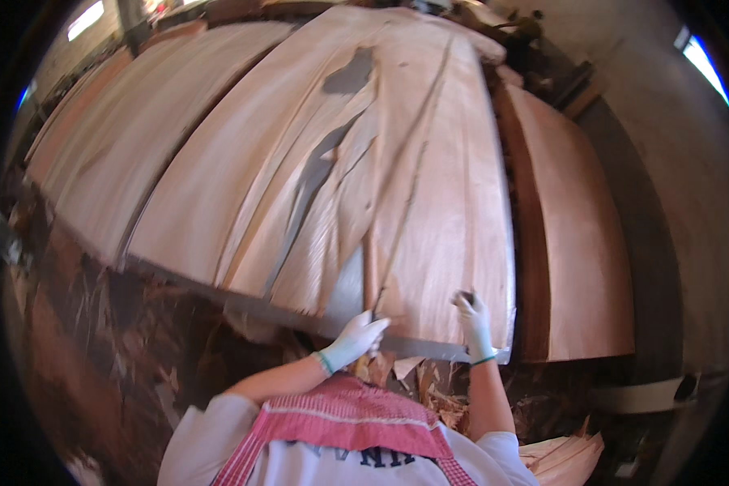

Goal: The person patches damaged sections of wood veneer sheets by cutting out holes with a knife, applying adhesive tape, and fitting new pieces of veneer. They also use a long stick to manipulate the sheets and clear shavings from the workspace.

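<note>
Both my hands wear white gloves with green cuffs. My left hand (356, 336) is closed at the near edge of a wood veneer sheet (441, 202), beside a long dark split that runs away from me. My right hand (475, 322) is closed over the same sheet, farther right. A small dark thing (465, 297) shows at its fingertips, too blurred to name. Left of the split lie torn, overlapping veneer strips (308, 259), with grey gaps between them. The sheets rest on a grey-edged table (441, 350).
More veneer stacks lie on the left (154, 113) and the right (587, 243), parted by dark gaps. Wood scraps (445, 397) litter the floor below the table edge. A loose veneer piece (563, 458) lies at the lower right.
</note>
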{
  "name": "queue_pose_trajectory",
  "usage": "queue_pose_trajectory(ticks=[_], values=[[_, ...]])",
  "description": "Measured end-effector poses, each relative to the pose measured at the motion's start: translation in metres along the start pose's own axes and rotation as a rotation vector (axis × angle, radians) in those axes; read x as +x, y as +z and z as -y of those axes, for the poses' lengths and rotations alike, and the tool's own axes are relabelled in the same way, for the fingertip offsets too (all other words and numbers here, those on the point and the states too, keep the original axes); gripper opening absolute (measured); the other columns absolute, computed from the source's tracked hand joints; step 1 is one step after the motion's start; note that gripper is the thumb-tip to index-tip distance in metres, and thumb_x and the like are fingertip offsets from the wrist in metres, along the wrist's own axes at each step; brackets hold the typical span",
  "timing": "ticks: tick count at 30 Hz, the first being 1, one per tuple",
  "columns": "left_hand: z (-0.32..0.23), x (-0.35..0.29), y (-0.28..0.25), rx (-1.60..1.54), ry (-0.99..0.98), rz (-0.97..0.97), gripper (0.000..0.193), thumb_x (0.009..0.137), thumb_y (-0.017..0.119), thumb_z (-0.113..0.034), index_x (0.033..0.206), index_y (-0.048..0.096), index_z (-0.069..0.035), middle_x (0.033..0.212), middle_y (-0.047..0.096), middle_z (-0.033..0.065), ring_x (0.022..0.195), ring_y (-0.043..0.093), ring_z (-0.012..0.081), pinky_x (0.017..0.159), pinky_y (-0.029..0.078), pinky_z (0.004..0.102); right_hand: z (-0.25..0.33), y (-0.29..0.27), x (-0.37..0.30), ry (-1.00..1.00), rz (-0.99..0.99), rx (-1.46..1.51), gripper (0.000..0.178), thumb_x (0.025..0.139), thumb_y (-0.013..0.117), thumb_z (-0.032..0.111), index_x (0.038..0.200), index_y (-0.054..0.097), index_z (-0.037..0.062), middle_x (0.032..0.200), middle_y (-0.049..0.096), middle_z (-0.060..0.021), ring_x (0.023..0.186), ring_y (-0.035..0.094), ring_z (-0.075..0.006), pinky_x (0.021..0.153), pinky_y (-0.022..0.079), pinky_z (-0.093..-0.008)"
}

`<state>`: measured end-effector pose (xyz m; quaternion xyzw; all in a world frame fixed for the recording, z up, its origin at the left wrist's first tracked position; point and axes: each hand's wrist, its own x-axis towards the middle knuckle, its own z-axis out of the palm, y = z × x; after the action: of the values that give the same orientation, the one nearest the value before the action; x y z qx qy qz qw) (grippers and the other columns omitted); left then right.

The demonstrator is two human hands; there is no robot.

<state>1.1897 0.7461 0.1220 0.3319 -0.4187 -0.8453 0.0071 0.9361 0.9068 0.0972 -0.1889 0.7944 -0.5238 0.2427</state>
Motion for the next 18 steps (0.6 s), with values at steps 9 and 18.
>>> queue_pose_trajectory(ticks=[9, 18], values=[[-0.012, -0.023, -0.065, 0.922, 0.349, -0.01, 0.037, 0.097, 0.05, -0.037, 0.105, 0.06, -0.002, 0.087, 0.068, 0.0189, 0.079, 0.068, 0.0291, 0.073, 0.052, 0.0412, 0.003, 0.115, -0.005, 0.032, 0.156, 0.042, 0.024, 0.087, 0.061, 0.014, 0.106, 0.06, -0.0012, 0.081, 0.065, -0.0063, 0.073, 0.06, -0.0132, 0.066, 0.048, -0.0284], [-0.041, -0.079, -0.272, 1.211, 0.915, -1.14, 0.022, 0.088, 0.059, -0.018, 0.107, 0.061, -0.008, 0.107, 0.063, 0.0127, 0.099, 0.06, 0.0343, 0.086, 0.047, 0.0445, 0.011, 0.124, -0.026, -0.162, -0.277, -0.426, 0.024, 0.094, 0.055, 0.018, 0.108, 0.064, -0.0001, 0.097, 0.068, -0.0176, 0.09, 0.064, -0.0279, 0.083, 0.048, -0.036]])
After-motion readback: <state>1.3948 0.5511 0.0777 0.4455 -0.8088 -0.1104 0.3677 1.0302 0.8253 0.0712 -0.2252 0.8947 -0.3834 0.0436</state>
